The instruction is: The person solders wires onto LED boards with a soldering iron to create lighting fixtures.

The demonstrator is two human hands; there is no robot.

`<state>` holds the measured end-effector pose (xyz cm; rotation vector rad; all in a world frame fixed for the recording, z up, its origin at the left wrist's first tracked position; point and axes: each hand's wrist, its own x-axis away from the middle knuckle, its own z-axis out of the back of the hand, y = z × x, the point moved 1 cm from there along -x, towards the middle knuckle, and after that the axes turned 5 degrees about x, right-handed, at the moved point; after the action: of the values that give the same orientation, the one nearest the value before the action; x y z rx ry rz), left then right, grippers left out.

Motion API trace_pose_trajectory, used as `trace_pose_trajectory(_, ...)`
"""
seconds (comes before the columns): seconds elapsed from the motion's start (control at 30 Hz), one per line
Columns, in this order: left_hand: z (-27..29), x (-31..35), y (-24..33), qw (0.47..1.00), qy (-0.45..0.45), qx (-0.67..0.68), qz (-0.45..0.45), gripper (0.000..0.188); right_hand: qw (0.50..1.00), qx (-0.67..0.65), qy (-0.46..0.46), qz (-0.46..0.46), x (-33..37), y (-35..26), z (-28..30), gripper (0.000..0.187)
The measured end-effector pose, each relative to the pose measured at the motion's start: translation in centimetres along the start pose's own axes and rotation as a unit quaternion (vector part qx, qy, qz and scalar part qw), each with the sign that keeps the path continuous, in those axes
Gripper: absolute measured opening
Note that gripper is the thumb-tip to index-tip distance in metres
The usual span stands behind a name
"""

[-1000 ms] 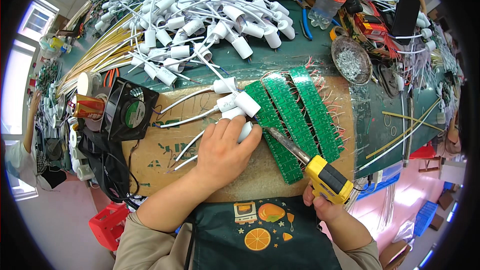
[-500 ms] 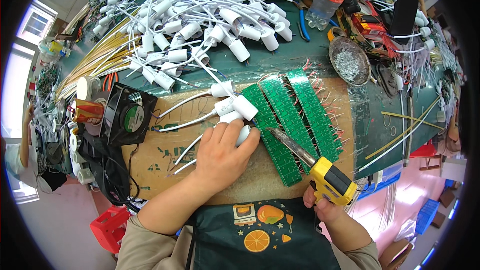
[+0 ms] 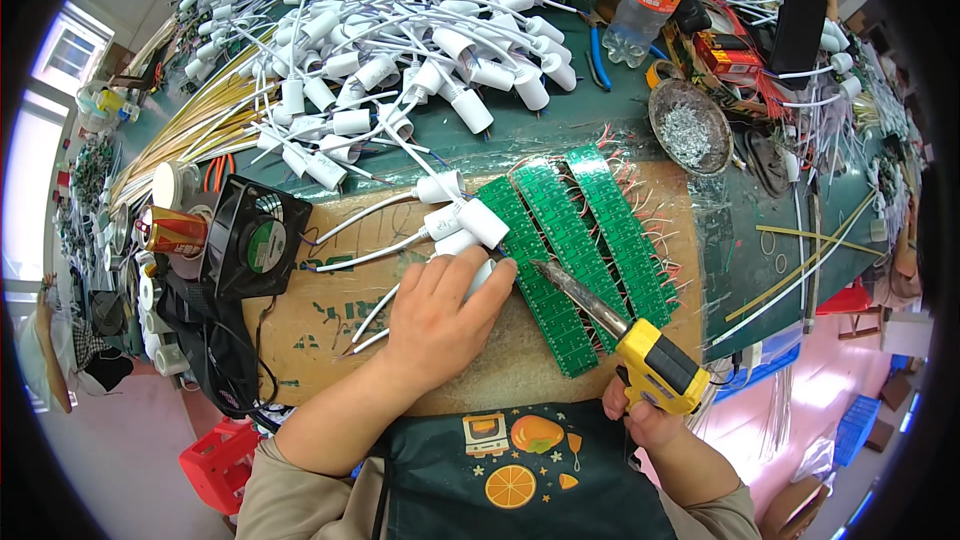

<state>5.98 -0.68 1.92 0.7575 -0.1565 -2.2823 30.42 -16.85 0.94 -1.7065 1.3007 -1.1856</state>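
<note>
My left hand (image 3: 437, 325) is closed around a white plastic cylinder (image 3: 479, 278) with a cable, its fingers beside a small cluster of similar white cylinders (image 3: 482, 224). Their white cables trail left across the brown cardboard (image 3: 345, 240). Gripped by its handle in my right hand (image 3: 640, 418) is a yellow-and-black soldering gun (image 3: 655, 365). Its metal barrel slants up and left over the green circuit board panels (image 3: 550, 210), the tip close to my left thumb. Whether the tip touches a board, I cannot tell. Thin red wires stick out along the panels' right edges.
A large heap of white cylinders with cables (image 3: 430, 50) covers the table's far side. A black fan (image 3: 262, 240) and a red-gold can (image 3: 172, 230) stand left. At the right are a round dish of shiny bits (image 3: 690, 130), a plastic bottle (image 3: 650, 0) and thin strips (image 3: 800, 265).
The whole view has shifted slightly. Both hands keep nearly the same places and grips, with the soldering gun's tip still over the boards. A person's arm at the far left has moved.
</note>
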Motion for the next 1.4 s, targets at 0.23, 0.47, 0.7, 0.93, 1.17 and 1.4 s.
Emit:
trace_pose_trajectory(0.23,0.0,0.1,-0.2,0.999,0.013,0.014,-0.026,0.033,1.0,0.001,-0.001,0.002,0.2,0.0,0.0,0.036)
trace_pose_trajectory(0.47,-0.1,-0.1,0.0,1.0,0.018,-0.006,-0.019,0.034,0.999,0.049,0.008,0.011,0.6,0.5,0.4,0.025)
trace_pose_trajectory(0.7,-0.2,0.0,0.0,0.999,0.019,-0.018,-0.024,0.033,0.995,0.099,0.002,-0.008,1.0,1.4,1.3,0.044)
trace_pose_trajectory(0.93,-0.4,0.1,0.2,0.999,0.022,-0.026,-0.021,0.034,0.993,0.113,0.013,0.002,0.6,0.6,0.7,0.02)
trace_pose_trajectory(1.17,-0.4,0.1,0.1,0.999,0.019,-0.033,-0.022,0.035,0.995,0.1,0.009,-0.007,0.5,0.6,0.6,0.019)
trace_pose_trajectory(1.4,-0.5,0.1,0.1,0.999,0.021,-0.035,-0.024,0.034,0.998,0.063,-0.017,0.006,0.4,0.7,0.9,0.035)
